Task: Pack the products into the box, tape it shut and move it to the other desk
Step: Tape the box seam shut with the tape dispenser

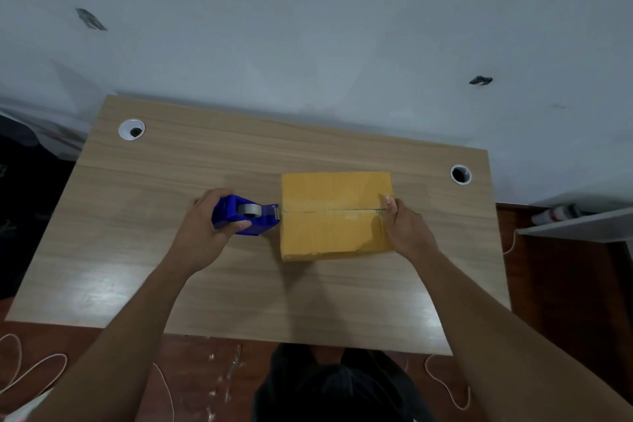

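We hold the tape dispenser at the box's left edge while our other hand steadies the right end.

Our left hand is wrapped around the blue tape dispenser, fingers curled over its far side and the thumb pressed along its near side, so the grip is closed tight on it. The dispenser's front end touches the left edge of the yellow cardboard box, level with the seam where the closed flaps meet. Our right hand rests against the box's right end with the fingers held close together and the thumb lying on the top at the seam's end; we cannot tell whether the other fingers grip the side or only press on it. The box sits on the wooden desk, right of centre, with both top flaps down.
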{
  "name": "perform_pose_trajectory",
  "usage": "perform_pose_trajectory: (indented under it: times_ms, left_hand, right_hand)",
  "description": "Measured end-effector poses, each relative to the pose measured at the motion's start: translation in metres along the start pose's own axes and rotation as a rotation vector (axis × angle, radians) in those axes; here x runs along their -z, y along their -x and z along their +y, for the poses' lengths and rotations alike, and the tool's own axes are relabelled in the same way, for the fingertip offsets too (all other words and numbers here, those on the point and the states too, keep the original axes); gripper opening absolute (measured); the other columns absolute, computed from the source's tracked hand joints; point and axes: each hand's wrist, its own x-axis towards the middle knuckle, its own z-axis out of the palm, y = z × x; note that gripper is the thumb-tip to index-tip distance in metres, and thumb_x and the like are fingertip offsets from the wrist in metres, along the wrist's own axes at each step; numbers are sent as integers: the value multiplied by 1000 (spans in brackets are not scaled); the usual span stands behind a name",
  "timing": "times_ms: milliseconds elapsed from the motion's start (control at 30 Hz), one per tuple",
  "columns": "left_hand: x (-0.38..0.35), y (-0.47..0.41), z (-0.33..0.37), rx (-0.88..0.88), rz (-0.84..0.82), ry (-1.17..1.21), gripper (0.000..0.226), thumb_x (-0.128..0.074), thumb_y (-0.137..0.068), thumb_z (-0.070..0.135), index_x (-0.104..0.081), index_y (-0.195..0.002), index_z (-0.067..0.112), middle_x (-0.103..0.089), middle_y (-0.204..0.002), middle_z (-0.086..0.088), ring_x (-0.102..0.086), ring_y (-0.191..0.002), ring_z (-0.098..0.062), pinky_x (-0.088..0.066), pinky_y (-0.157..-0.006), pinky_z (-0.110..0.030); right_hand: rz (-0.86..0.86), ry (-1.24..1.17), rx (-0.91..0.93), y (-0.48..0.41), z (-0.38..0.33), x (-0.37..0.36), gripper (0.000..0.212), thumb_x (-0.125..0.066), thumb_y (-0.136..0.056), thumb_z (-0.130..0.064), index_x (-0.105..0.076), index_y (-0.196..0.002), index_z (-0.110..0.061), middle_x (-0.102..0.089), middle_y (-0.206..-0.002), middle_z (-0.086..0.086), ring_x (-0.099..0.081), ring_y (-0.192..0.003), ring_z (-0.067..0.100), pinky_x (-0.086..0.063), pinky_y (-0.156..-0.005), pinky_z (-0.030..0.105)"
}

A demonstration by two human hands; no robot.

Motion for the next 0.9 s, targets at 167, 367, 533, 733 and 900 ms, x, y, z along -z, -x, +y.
perform_pose_trajectory:
  times_ms: [167, 367, 533, 733, 900]
  left_hand:
    - [-13, -6, 11, -43, 13, 0, 59, -91, -89, 22, -52, -117, 56, -51, -118, 55, -55, -123, -27, -52, -99, -43]
    - [-22, -10, 9, 1, 18, 30, 60, -91, -89, 20, -53, -119, 56, -58, -120, 37, -55, -124, -25, -55, -102, -47]
    - [-26, -13, -3, 60, 11, 79, 60, -92, -88, 24, -56, -131, 44, -63, -128, 17, -57, -127, -28, -58, -103, -55]
    - [-27, -13, -13, 76, 8, 106, 59, -92, -88, 26, -58, -135, 36, -65, -130, 11, -59, -127, -27, -59, -102, -56]
    - [-27, -15, -11, 71, -9, 128, 58, -92, -87, 29, -58, -133, 40, -66, -130, 13, -60, -127, -28, -59, -101, -55]
  right_hand:
    - [23, 8, -13, -7, 15, 7, 82, -3, -102, -74, -53, -142, -23, -69, -127, 15, -64, -116, 39, -52, -96, 54]
    - [101, 41, -86, -7, 9, -3, 71, -12, -108, -62, -11, -167, -23, -30, -166, 16, -38, -146, 44, -39, -112, 63]
    - [259, 119, -66, 2, 1, -14, 70, -20, -111, -54, 2, -168, -19, -6, -175, 20, -17, -158, 42, -24, -123, 59]
    - [289, 256, 36, 1, -3, -25, 68, -16, -112, -52, 2, -170, -22, 8, -176, 16, 3, -163, 35, -9, -129, 59]
    - [261, 296, 79, 3, -16, -36, 68, -11, -112, -53, 5, -169, -21, 11, -176, 16, 9, -163, 35, -4, -129, 60]
